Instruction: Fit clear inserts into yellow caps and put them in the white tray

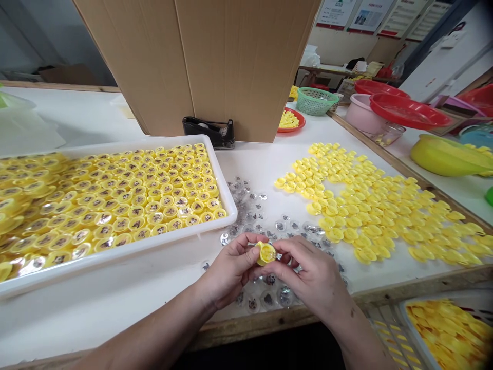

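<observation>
Over the front of the table, my left hand (231, 264) pinches a small yellow round plastic piece (265, 253) with a raised rim, its hollow face turned up. My right hand (314, 267) closes on the right edge of that same piece with thumb and fingers. Whether a clear disc is also between those fingertips, I cannot tell. Under and around both hands lie loose clear discs (252, 303) printed with small dark pictures. To the left, a white tray (232, 211) holds rows of yellow pieces with printed discs in them.
Loose yellow pieces (358, 205) spread across the table's right side. A black tape dispenser (210, 132) stands before a tall cardboard box (215, 67). Behind are a green basket (316, 102) and red trays (408, 110). A bin of yellow parts (450, 329) sits below the wooden edge.
</observation>
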A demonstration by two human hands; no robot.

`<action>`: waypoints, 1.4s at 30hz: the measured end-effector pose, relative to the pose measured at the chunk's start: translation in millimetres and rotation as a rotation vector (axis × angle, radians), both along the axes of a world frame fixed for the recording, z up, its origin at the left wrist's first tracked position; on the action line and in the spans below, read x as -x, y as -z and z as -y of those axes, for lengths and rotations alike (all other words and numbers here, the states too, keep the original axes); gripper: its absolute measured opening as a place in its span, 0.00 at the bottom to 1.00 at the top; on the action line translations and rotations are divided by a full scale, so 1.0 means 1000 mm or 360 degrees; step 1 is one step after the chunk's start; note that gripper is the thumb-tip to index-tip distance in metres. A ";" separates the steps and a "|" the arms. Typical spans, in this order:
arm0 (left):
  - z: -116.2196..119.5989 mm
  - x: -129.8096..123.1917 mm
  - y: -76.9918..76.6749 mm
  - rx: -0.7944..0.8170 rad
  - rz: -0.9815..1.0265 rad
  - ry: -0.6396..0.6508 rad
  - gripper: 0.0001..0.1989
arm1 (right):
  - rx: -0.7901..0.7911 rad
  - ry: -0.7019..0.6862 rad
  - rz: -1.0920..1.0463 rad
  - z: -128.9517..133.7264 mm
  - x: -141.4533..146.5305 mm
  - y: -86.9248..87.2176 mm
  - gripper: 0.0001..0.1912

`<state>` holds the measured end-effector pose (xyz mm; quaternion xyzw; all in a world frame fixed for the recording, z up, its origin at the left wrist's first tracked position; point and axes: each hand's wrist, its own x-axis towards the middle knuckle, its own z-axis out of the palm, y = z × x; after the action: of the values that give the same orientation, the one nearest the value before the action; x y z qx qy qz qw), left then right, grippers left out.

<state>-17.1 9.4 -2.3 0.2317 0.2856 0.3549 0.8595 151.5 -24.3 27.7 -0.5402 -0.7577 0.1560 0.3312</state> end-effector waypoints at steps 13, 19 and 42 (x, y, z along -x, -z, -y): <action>0.006 -0.007 0.002 -0.0163 -0.0056 -0.0034 0.16 | -0.0003 0.0068 0.0146 0.006 0.006 -0.003 0.06; 0.005 -0.006 -0.001 -0.0232 -0.0134 -0.0074 0.16 | -0.0080 0.0002 0.0239 0.009 0.009 -0.004 0.03; 0.002 0.000 -0.006 -0.0598 -0.0528 0.0021 0.15 | 0.0004 -0.0007 -0.0162 0.006 0.012 0.009 0.12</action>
<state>-17.5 7.1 3.4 0.4445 0.3503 0.3531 0.7450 139.3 -30.2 19.1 -0.5302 -0.7409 0.1849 0.3684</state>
